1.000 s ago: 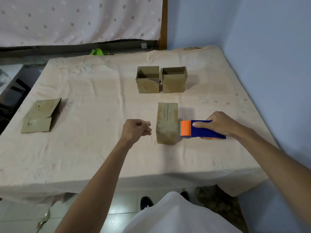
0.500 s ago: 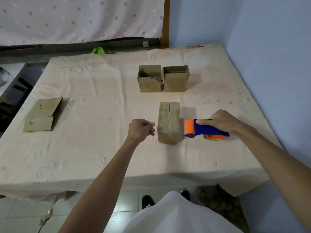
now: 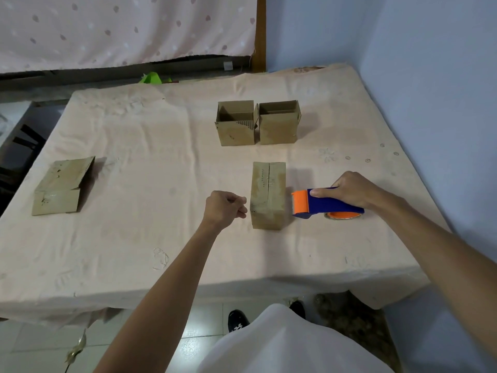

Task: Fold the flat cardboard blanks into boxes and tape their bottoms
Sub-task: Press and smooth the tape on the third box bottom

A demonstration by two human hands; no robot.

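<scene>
Right hand (image 3: 352, 189) wrapped round tape dispenser (image 3: 322, 204), just right of upturned box (image 3: 267, 195), left hand (image 3: 224, 208) clenched empty, broad tablecloth (image 3: 161, 265) before near edge

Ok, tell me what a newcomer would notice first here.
The bright blue and orange tape dispenser stands out, gripped by the right hand at the right of the table, just beside a closed cardboard box. The left hand hovers curled and empty on that box's other side. Farther back stand two open boxes side by side, and a flat blank lies at the far left.
</scene>
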